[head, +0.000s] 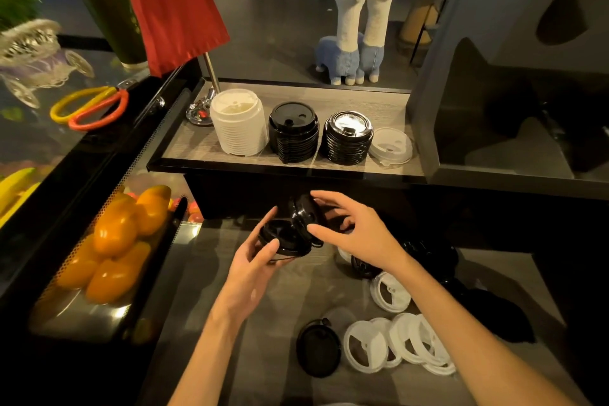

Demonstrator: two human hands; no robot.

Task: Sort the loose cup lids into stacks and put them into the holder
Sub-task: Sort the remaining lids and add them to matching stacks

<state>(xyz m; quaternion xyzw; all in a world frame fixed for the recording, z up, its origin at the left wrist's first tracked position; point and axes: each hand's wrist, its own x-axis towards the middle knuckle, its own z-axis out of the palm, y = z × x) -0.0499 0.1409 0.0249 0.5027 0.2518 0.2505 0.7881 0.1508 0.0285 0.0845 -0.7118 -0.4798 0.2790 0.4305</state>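
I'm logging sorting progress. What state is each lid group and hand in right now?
white lid stack: upright on shelf
black lid stack: upright on shelf
foil-topped stack: upright on shelf
clear lid: single, on shelf
left hand: holds black lids
right hand: pinches tilted black lid
white lids: loose on counter

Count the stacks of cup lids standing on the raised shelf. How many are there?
3. A white stack on the left, a plain black stack in the middle, a black stack with a shiny top on the right. One single clear lid lies beside it.

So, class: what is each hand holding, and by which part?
The left hand holds a flat black lid by its rim. The right hand pinches a second, tilted black lid by its edge.
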